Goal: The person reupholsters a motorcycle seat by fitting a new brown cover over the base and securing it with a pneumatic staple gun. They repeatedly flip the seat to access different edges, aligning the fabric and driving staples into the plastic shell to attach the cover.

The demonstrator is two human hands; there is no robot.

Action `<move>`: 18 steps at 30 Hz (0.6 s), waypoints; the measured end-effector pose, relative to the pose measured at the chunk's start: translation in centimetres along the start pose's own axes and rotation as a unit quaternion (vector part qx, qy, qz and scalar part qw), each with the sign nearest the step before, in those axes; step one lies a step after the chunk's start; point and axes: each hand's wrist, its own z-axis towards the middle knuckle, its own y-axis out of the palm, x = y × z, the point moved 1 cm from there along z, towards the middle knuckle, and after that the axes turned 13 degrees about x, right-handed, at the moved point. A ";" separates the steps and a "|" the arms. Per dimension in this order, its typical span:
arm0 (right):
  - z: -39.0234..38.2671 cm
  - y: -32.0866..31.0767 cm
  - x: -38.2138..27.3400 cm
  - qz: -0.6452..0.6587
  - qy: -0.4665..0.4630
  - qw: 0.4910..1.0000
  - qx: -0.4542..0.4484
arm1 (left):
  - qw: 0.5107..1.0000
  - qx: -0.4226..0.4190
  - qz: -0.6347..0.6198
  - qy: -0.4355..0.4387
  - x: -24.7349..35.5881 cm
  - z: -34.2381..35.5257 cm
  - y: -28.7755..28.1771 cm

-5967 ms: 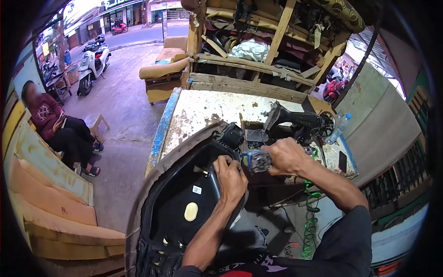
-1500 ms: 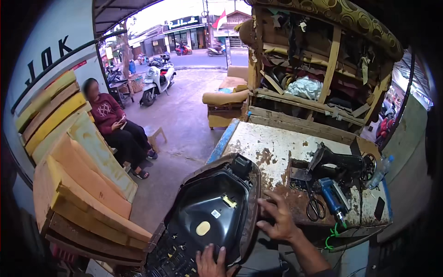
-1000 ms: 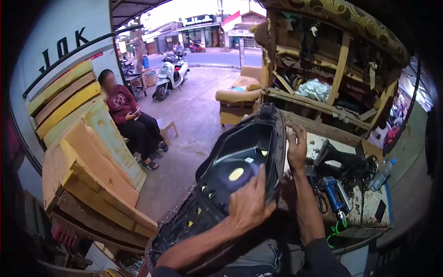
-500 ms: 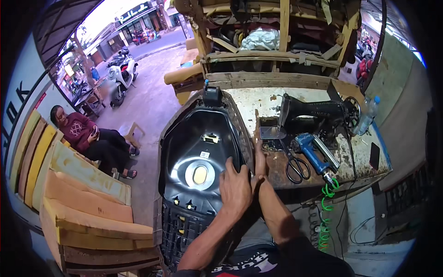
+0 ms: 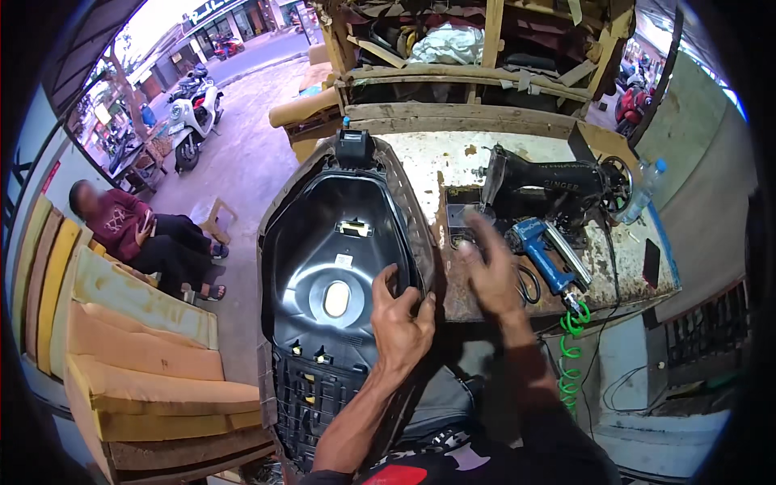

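A motorcycle seat (image 5: 305, 234) lies upside down in front of me, its black plastic base facing up. The dark cover's edge (image 5: 411, 212) is folded around the rim. My left hand (image 5: 400, 327) is closed on the seat's right rim, its fingers curled over the edge. My right hand (image 5: 491, 279) is lifted off the seat, above the table's near left part, with its fingers apart and somewhat blurred. It holds nothing that I can see. Behind it, scissors (image 5: 529, 284) are mostly hidden; one black handle loop shows. A blue staple gun (image 5: 543, 252) lies just right of that hand.
On the worn table (image 5: 457, 166) stand a black sewing machine (image 5: 550, 186) and a plastic bottle (image 5: 647, 194); a phone (image 5: 651, 263) lies at the right. A green coiled hose (image 5: 571, 356) hangs down. Foam cushions (image 5: 153, 347) and a seated person (image 5: 129, 226) are at left.
My right hand has left the seat's right rim and moved right and up, over the scissors. My left hand stays at the rim, its fingers more curled. The whole view has shifted slightly.
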 end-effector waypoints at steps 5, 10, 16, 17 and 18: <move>5.5 -9.9 5.3 -0.620 0.045 0.783 -0.026 | 0.999 0.025 -0.004 -0.026 0.8 -0.6 1.3; 6.5 -11.5 5.1 -0.609 0.165 0.771 -0.089 | 0.999 0.050 0.008 -0.019 0.4 -1.2 1.2; 4.5 -12.1 -0.6 -0.556 0.046 0.830 -0.009 | 0.998 0.064 0.021 0.014 -0.5 -1.5 2.0; 3.4 -11.3 -3.9 -0.496 0.017 0.867 -0.037 | 0.997 0.073 0.023 0.020 -0.5 -1.4 1.9; 1.7 -10.9 -6.0 -0.438 -0.004 0.896 -0.066 | 0.997 0.073 0.028 0.013 -0.4 -1.5 1.8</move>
